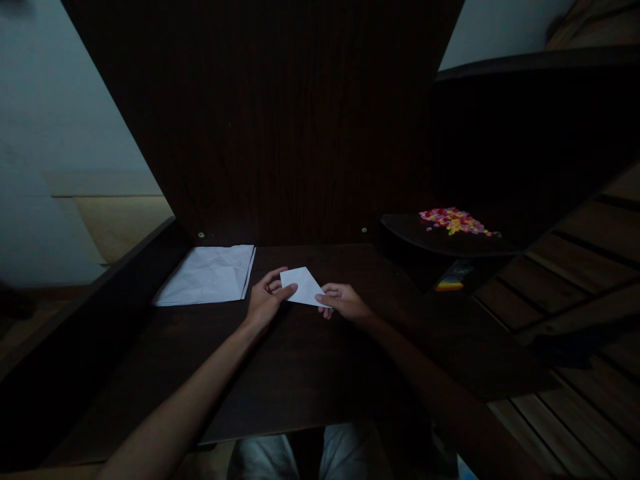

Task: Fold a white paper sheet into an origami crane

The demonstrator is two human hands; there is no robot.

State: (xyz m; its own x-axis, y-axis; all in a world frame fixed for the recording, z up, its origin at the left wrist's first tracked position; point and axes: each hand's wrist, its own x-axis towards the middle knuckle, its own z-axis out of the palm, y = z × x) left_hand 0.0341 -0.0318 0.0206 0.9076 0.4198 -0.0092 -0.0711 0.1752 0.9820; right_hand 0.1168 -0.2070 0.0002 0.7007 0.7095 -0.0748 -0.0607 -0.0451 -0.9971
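Observation:
A small folded piece of white paper (304,287) is held between both hands above the dark desk. My left hand (267,298) pinches its left side, thumb on top and fingers behind. At the paper's pointed right corner, my right hand (345,302) grips with the thumb above and fingers underneath. The paper has straight edges and narrows toward the right. To the left of my left hand lies a stack of creased white sheets (205,275), flat on the desk.
The dark wooden desk (280,373) has a tall back panel (280,133) and a low side wall (100,320) at left. On a rounded shelf (400,233) at right lies a pile of small pink, red and yellow pieces (455,221). A rainbow-coloured item (450,285) sits beneath it.

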